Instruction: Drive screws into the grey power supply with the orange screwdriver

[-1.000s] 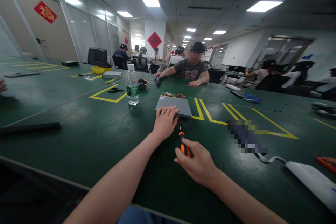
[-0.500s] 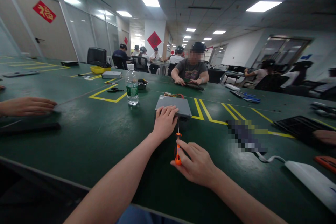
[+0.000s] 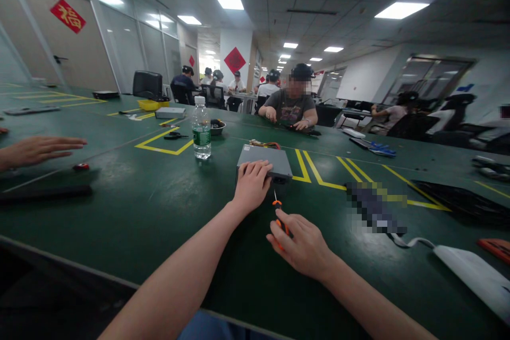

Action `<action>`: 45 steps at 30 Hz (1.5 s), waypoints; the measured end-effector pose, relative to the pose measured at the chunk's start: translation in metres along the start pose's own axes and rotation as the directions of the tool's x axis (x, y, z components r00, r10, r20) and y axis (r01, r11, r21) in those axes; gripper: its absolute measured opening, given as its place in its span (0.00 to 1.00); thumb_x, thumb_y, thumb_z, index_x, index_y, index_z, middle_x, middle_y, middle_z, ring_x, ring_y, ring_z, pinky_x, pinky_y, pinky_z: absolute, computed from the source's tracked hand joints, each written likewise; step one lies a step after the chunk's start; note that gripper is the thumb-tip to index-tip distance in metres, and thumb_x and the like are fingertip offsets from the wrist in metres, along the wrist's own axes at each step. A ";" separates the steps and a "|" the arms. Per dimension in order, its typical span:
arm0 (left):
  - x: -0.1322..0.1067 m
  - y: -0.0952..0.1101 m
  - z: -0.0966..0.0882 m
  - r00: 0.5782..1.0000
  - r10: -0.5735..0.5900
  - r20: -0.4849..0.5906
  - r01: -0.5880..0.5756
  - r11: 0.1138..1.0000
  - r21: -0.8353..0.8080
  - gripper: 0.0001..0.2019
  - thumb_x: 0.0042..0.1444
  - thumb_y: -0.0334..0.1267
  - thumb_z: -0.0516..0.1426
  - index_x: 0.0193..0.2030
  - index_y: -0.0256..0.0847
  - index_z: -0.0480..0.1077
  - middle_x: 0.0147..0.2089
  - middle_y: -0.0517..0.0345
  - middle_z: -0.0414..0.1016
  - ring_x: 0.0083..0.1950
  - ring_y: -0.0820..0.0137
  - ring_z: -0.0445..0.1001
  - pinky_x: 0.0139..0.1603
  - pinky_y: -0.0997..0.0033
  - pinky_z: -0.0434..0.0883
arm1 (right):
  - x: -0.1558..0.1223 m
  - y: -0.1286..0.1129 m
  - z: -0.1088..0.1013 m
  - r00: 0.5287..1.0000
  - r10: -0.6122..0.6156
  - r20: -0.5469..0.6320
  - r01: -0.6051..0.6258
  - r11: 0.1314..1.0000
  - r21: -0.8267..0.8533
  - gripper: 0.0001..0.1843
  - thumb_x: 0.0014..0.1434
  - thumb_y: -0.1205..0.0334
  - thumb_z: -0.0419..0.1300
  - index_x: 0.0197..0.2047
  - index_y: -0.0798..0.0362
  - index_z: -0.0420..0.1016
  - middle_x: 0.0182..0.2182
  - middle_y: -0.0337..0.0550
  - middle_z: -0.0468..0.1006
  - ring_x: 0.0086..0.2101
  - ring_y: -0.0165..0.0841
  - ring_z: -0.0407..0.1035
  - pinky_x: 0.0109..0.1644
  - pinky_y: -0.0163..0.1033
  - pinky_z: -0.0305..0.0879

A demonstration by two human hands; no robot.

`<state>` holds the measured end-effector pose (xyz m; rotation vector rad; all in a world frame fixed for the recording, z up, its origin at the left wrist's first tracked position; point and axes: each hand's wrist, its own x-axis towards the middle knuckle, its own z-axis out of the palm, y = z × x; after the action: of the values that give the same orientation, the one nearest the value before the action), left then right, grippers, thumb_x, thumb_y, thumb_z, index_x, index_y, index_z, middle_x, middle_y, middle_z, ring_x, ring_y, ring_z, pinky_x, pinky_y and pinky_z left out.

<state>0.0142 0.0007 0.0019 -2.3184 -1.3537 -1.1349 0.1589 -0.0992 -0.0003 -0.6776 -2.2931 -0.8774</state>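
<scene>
On the dark green tabletop [image 3: 171,255] in front of me, a grey, rectangular metal box [image 3: 271,156] is lying with multicoloured cables [image 3: 265,144] spilling from its far side. My left hand [image 3: 252,186] is bracing it: the fingers are lying over its top near the close edge, slightly bent and narrowly parted, not wrapping round it. My right hand [image 3: 300,244] is gripping an orange-and-black-handled screwdriver [image 3: 277,203], thumb and forefinger closing on the handle; how the other fingers are sitting on it, I cannot tell. Its thin metal shaft is pointing at the box's near face, its tip seemingly just short of contact.

To do this well, I should be holding the box firmly without letting it slide, lining the shaft up straight with whatever the tip is meeting, and seating it fully before turning, with left fingertips staying clear of the blade's path.
</scene>
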 end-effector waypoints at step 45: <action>0.001 0.001 -0.002 1.000 -0.013 0.016 0.013 0.999 -0.030 0.14 0.57 0.35 0.49 0.50 0.46 0.63 0.55 0.60 0.66 0.57 0.67 0.60 0.59 0.59 0.53 | 0.003 0.003 -0.006 0.990 0.122 0.065 -0.112 0.985 -0.129 0.06 0.55 0.73 0.52 0.36 0.59 0.68 0.33 0.49 0.72 0.29 0.29 0.68 0.31 0.32 0.66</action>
<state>0.0138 -0.0001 0.0042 -2.3473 -1.3684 -1.1517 0.1604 -0.1005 0.0069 -0.9039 -2.2499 -0.9613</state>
